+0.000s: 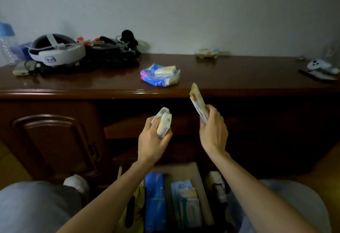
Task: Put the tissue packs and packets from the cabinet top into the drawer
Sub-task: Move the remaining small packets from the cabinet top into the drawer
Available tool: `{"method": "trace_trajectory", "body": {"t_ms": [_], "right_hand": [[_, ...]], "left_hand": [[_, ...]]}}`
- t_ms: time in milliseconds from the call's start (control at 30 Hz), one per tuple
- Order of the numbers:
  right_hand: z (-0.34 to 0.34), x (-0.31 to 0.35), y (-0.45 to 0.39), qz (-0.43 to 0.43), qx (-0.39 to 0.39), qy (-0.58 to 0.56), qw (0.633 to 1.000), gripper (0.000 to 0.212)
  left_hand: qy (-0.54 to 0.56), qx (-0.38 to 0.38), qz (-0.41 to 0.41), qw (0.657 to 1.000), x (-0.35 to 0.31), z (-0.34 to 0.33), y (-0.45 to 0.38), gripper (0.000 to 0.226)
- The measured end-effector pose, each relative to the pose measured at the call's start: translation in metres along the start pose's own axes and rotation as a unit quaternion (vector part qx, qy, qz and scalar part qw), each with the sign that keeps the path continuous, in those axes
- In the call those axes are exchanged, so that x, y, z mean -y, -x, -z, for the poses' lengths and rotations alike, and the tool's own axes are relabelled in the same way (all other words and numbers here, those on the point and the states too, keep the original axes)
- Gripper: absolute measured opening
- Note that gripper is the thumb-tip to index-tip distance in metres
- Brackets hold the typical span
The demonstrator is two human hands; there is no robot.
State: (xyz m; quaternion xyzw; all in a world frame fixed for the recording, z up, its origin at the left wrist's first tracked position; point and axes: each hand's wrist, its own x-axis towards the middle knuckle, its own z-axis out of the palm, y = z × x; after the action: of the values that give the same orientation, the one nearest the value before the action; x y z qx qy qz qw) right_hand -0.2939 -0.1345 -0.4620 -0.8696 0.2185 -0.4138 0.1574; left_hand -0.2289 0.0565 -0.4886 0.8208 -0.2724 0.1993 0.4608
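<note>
My left hand [152,140] grips a small white tissue pack [163,122] in front of the cabinet, below its top edge. My right hand [213,131] holds a flat beige packet [198,102] upright by its lower end. A blue and purple tissue pack [159,75] with smaller pale packs on it lies on the dark wooden cabinet top [239,78]. Another small pack [207,52] sits at the back by the wall. Below my forearms the drawer [202,183] stands open, holding a blue tissue pack [154,201] and pale packs [187,207].
A white headset [57,52] and a tangle of black cables [110,54] crowd the cabinet top's left. A plastic bottle [7,43] stands far left. A white controller [320,66] and a dark flat object lie far right. A cabinet door [53,146] is left of the drawer.
</note>
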Motion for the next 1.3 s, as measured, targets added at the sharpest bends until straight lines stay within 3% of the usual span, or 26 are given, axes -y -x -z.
{"method": "trace_trajectory", "body": {"t_ms": [100,233,367,467,533,633,700,767,833,900,967,1033,1133,1233,1300], "right_hand": [[-0.037,-0.029,0.066,0.008,0.069,-0.033,0.997,0.044],[-0.089,-0.066,0.136,-0.027,0.232,0.022,0.972,0.056],[-0.134,-0.091,0.181,-0.178,0.421,0.056,0.887,0.065],[-0.156,-0.094,0.201,-0.226,0.479,0.047,0.847,0.074],[-0.165,-0.083,0.213,-0.252,0.502,-0.039,0.826,0.073],[-0.174,-0.068,0.227,-0.217,0.595,-0.196,0.749,0.096],[-0.175,-0.069,0.228,-0.163,0.653,-0.214,0.708,0.117],[-0.175,-0.080,0.227,-0.173,0.670,-0.240,0.680,0.116],[-0.175,-0.090,0.227,-0.211,0.656,-0.241,0.684,0.096],[-0.177,-0.100,0.229,-0.219,0.606,-0.152,0.749,0.079],[-0.181,-0.118,0.238,-0.137,0.553,0.038,0.821,0.078],[-0.184,-0.134,0.251,-0.059,0.565,0.193,0.800,0.086],[-0.193,-0.142,0.262,-0.024,0.585,0.297,0.754,0.076],[-0.200,-0.137,0.257,-0.055,0.565,0.276,0.776,0.062],[-0.194,-0.138,0.248,-0.059,0.543,0.237,0.803,0.064]], "left_hand": [[-0.032,0.036,0.091,0.995,0.043,-0.013,0.050,0.050],[-0.112,0.093,0.207,0.968,0.101,-0.024,0.107,0.045],[-0.082,0.141,0.282,0.945,0.138,-0.042,0.144,0.039],[0.029,0.147,0.359,0.921,0.155,-0.059,0.161,0.024],[0.134,0.138,0.418,0.888,0.155,-0.072,0.162,0.020],[0.291,0.106,0.456,0.834,0.149,-0.092,0.156,0.015],[0.285,0.089,0.470,0.831,0.152,-0.102,0.154,0.018],[0.232,0.072,0.485,0.840,0.163,-0.109,0.158,0.022],[0.196,0.058,0.500,0.841,0.171,-0.114,0.164,0.031],[0.178,0.052,0.524,0.832,0.177,-0.120,0.168,0.037],[0.168,0.046,0.536,0.826,0.179,-0.124,0.171,0.038],[0.163,0.047,0.542,0.823,0.181,-0.126,0.172,0.043],[0.164,0.039,0.553,0.816,0.185,-0.125,0.173,0.044],[0.156,0.053,0.552,0.817,0.188,-0.126,0.174,0.041],[0.161,0.075,0.541,0.822,0.183,-0.131,0.174,0.044]]}}
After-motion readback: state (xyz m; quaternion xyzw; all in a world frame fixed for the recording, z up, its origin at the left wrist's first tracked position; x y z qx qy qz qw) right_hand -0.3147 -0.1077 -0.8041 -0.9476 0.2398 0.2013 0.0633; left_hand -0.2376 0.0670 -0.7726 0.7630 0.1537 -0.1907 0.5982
